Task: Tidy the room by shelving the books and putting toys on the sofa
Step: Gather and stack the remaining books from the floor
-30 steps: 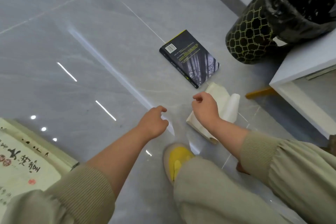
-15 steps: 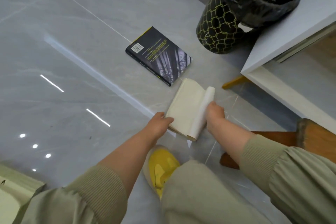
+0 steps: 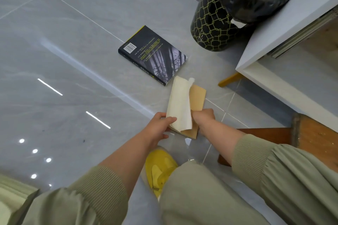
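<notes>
Pale book (image 3: 180, 104) now raised from floor (image 3: 73, 60), tan cover showing. Left hand (image 3: 161, 126) pinches near edge, right hand (image 3: 203, 117) curls round other side. Dark book (image 3: 153, 55) lies on floor beyond. Shelving seemingly not begun.

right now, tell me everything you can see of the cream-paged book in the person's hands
The cream-paged book is a softcover with a plain tan cover, like kraft card. It is held open, its cream pages curled over in one sheaf. The left hand pinches its lower left edge, thumb on the pages; the right hand grips the sheaf against the cover. It sits low over the grey floor, its far corner beside the dark book; whether they touch is unclear.
</notes>
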A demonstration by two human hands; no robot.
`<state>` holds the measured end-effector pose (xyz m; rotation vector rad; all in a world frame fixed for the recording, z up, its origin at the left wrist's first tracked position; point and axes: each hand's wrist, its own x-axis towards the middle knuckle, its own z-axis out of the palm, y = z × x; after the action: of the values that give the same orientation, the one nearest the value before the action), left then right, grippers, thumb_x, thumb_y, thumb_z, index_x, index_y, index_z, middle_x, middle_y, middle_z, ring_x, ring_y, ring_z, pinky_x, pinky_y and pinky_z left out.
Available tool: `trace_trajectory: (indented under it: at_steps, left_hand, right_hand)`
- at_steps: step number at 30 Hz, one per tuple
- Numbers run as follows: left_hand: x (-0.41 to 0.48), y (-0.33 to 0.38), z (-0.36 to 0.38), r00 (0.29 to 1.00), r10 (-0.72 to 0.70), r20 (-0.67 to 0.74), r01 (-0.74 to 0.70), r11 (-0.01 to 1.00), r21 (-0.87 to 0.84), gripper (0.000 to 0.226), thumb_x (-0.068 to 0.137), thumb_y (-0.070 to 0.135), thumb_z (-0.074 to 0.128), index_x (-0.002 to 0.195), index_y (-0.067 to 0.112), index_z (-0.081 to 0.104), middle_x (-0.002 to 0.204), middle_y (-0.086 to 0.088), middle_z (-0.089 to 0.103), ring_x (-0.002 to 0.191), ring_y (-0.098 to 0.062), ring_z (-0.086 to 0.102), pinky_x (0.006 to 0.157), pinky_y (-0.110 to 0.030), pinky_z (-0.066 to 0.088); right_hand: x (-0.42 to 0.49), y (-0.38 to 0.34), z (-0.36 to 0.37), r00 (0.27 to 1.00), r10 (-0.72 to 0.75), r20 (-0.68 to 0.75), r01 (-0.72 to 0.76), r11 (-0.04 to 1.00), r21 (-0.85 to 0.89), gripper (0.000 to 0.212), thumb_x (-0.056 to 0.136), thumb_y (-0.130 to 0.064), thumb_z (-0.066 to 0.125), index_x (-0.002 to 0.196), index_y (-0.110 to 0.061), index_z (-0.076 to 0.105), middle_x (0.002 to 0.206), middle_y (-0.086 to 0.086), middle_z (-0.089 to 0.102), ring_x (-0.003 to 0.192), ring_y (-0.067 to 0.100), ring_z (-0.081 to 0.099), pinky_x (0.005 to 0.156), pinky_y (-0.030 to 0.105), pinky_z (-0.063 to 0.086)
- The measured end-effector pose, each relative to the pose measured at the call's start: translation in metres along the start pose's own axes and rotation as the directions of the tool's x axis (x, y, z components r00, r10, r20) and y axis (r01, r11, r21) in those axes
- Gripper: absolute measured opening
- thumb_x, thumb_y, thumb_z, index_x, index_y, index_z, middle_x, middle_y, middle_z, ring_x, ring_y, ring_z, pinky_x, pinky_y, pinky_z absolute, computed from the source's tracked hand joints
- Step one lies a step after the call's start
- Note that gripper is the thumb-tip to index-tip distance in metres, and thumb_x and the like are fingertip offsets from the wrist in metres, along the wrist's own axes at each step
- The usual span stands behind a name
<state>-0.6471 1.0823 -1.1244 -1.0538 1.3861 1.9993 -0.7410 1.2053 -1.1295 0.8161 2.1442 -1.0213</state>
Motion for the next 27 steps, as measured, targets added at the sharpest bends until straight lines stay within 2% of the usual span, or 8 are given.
trace_trajectory:
  at_steps: [6, 8, 11, 14, 16, 19, 23, 27]
  left_hand:
    - [-0.001, -0.002, -0.006, 0.999, 0.042, 0.018, -0.041, 0.997, -0.069, 0.028, 0.097, 0.008, 0.044, 0.123, 0.017, 0.043, 0.115, -0.008, 0.056, 0.092, -0.019, 0.057, 0.078, -0.031, 0.047]
    - [-0.005, -0.002, -0.009, 0.998, 0.058, 0.034, -0.053, 0.990, -0.128, 0.027, 0.098, 0.004, 0.043, 0.122, 0.016, 0.044, 0.117, -0.009, 0.055, 0.097, -0.022, 0.059, 0.081, -0.032, 0.051]
    - [-0.011, -0.003, -0.015, 0.993, 0.107, 0.053, -0.097, 0.981, -0.168, 0.026, 0.097, -0.001, 0.043, 0.118, 0.014, 0.046, 0.110, -0.010, 0.057, 0.096, -0.024, 0.061, 0.077, -0.031, 0.056]
    - [-0.016, -0.002, -0.025, 0.989, 0.139, 0.056, -0.131, 0.983, -0.130, 0.027, 0.096, -0.004, 0.044, 0.117, 0.012, 0.048, 0.106, -0.011, 0.058, 0.090, -0.023, 0.062, 0.072, -0.027, 0.058]
    - [-0.021, 0.001, -0.035, 0.986, 0.150, 0.077, -0.143, 0.985, -0.094, 0.024, 0.096, -0.003, 0.044, 0.113, 0.013, 0.051, 0.102, -0.010, 0.059, 0.088, -0.023, 0.061, 0.073, -0.028, 0.058]
    - [-0.032, 0.003, -0.060, 0.979, 0.174, 0.108, -0.168, 0.984, -0.061, 0.022, 0.096, -0.002, 0.045, 0.106, 0.016, 0.053, 0.094, -0.007, 0.060, 0.083, -0.020, 0.060, 0.071, -0.029, 0.056]
    - [-0.045, 0.006, -0.098, 0.973, 0.219, 0.070, -0.221, 0.975, 0.029, 0.020, 0.095, -0.003, 0.046, 0.109, 0.010, 0.051, 0.094, -0.009, 0.057, 0.081, -0.018, 0.057, 0.066, -0.026, 0.053]
    - [-0.065, 0.012, -0.149, 0.966, 0.253, 0.045, -0.257, 0.954, 0.155, 0.017, 0.094, -0.004, 0.046, 0.094, 0.013, 0.050, 0.086, -0.004, 0.053, 0.077, -0.014, 0.054, 0.065, -0.026, 0.048]
  right_hand:
    - [-0.004, -0.003, -0.001, 0.990, 0.094, 0.109, -0.101, 0.993, 0.058, 0.039, 0.084, -0.018, 0.064, 0.120, -0.006, 0.053, 0.110, 0.010, 0.060, 0.075, 0.022, 0.056, 0.052, 0.026, 0.043]
    - [0.003, -0.001, 0.001, 0.988, 0.101, 0.119, -0.111, 0.991, 0.081, 0.043, 0.082, -0.018, 0.063, 0.122, -0.005, 0.055, 0.116, 0.011, 0.062, 0.090, 0.028, 0.061, 0.067, 0.035, 0.054]
    - [0.005, -0.001, 0.002, 0.993, 0.074, 0.088, -0.084, 0.990, 0.112, 0.044, 0.083, -0.018, 0.060, 0.124, -0.004, 0.053, 0.119, 0.014, 0.062, 0.105, 0.033, 0.060, 0.092, 0.042, 0.050]
    - [-0.003, -0.012, -0.007, 0.957, -0.264, -0.117, 0.239, 0.952, -0.192, 0.065, 0.080, -0.021, 0.068, 0.136, -0.007, 0.039, 0.136, 0.014, 0.047, 0.121, 0.034, 0.049, 0.098, 0.038, 0.041]
    - [-0.014, -0.024, -0.014, 0.821, -0.562, -0.105, 0.462, 0.760, -0.457, 0.076, 0.084, -0.020, 0.065, 0.147, -0.012, 0.023, 0.149, 0.015, 0.029, 0.136, 0.033, 0.029, 0.110, 0.039, 0.027]
    - [-0.033, -0.043, -0.002, 0.589, -0.797, 0.130, 0.644, 0.367, -0.671, 0.073, 0.089, -0.017, 0.058, 0.150, -0.018, 0.017, 0.156, 0.014, 0.017, 0.143, 0.032, 0.015, 0.115, 0.040, 0.016]
    - [-0.061, -0.061, 0.035, 0.336, -0.798, 0.500, 0.719, -0.126, -0.684, 0.072, 0.083, -0.005, 0.056, 0.148, -0.021, 0.028, 0.157, 0.012, 0.016, 0.144, 0.032, 0.012, 0.116, 0.042, 0.010]
    - [-0.086, -0.072, 0.081, 0.212, -0.663, 0.718, 0.772, -0.337, -0.539, 0.071, 0.081, -0.004, 0.053, 0.146, -0.023, 0.032, 0.157, 0.005, 0.020, 0.146, 0.025, 0.009, 0.117, 0.042, 0.001]
